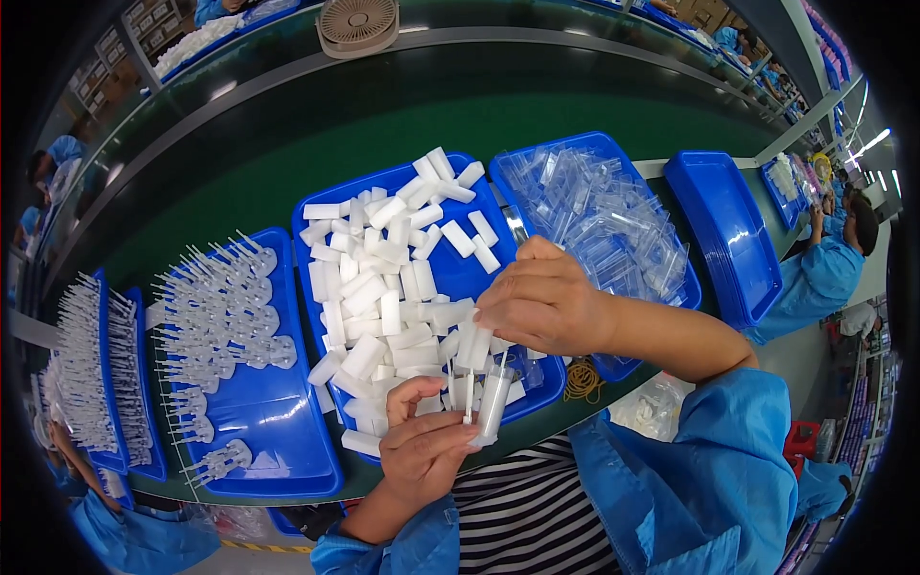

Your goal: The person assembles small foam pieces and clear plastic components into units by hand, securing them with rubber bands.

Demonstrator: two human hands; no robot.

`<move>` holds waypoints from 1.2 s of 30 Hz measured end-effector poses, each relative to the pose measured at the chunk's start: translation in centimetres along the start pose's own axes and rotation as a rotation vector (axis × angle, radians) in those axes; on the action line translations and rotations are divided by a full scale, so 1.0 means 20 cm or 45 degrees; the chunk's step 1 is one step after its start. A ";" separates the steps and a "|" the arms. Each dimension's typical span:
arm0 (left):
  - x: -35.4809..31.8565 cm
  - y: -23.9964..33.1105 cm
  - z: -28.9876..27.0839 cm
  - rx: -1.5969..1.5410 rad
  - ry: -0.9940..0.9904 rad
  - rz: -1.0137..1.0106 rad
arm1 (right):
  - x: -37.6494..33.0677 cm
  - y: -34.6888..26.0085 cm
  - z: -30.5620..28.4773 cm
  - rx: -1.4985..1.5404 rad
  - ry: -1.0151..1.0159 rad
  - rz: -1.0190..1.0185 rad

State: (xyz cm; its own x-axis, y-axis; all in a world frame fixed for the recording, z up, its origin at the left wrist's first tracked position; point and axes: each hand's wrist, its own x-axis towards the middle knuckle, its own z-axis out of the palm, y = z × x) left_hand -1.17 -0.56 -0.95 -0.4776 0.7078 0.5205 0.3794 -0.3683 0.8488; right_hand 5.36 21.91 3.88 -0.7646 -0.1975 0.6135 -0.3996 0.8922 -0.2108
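In front of my body, my left hand (426,446) grips a small white plastic part with thin upright prongs, its fingers closed around the base. On that part stands a white block inside a clear sleeve (494,401). My right hand (541,302) pinches another white block (473,346) from above, just over the prongs. Whether the block touches the prongs, I cannot tell. Behind both hands, a blue tray (460,251) holds a heap of similar white blocks (364,287).
To the left, a blue tray (278,431) bears rows of white pronged parts (216,307); more filled trays (120,383) lie beyond. A tray of clear plastic sleeves (604,216) is right of the blocks, then stacked blue trays (724,235). Rubber bands (583,381) lie near the edge. Co-workers sit on both sides.
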 end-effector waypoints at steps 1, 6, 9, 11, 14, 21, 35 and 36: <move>0.00 0.00 0.00 -0.006 0.013 -0.004 | -0.01 0.00 0.01 0.037 -0.017 -0.005; -0.01 -0.01 0.01 0.012 0.022 0.005 | -0.01 0.00 0.00 0.293 -0.065 0.085; 0.00 0.00 0.00 0.038 0.011 0.021 | 0.00 -0.02 -0.06 0.709 -0.135 0.338; 0.00 0.00 0.01 0.104 -0.027 0.045 | 0.00 -0.01 -0.10 0.920 -0.243 0.523; 0.01 0.01 0.02 0.141 -0.046 0.076 | 0.00 -0.04 -0.11 1.145 -0.224 0.807; 0.01 0.00 0.02 0.160 -0.101 0.112 | 0.02 -0.08 -0.14 1.258 -0.426 0.792; 0.00 0.00 0.03 0.152 0.014 0.021 | 0.02 -0.14 -0.11 1.657 -0.654 1.300; 0.00 0.00 0.03 0.153 0.014 0.018 | 0.03 -0.15 -0.11 1.660 -0.655 1.301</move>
State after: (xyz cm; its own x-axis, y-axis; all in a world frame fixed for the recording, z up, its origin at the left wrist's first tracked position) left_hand -0.75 -0.29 -1.08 -0.4797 0.6961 0.5342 0.4781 -0.3031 0.8243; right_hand 7.27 20.01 6.46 -0.9150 -0.1383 -0.3791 0.3943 -0.1067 -0.9128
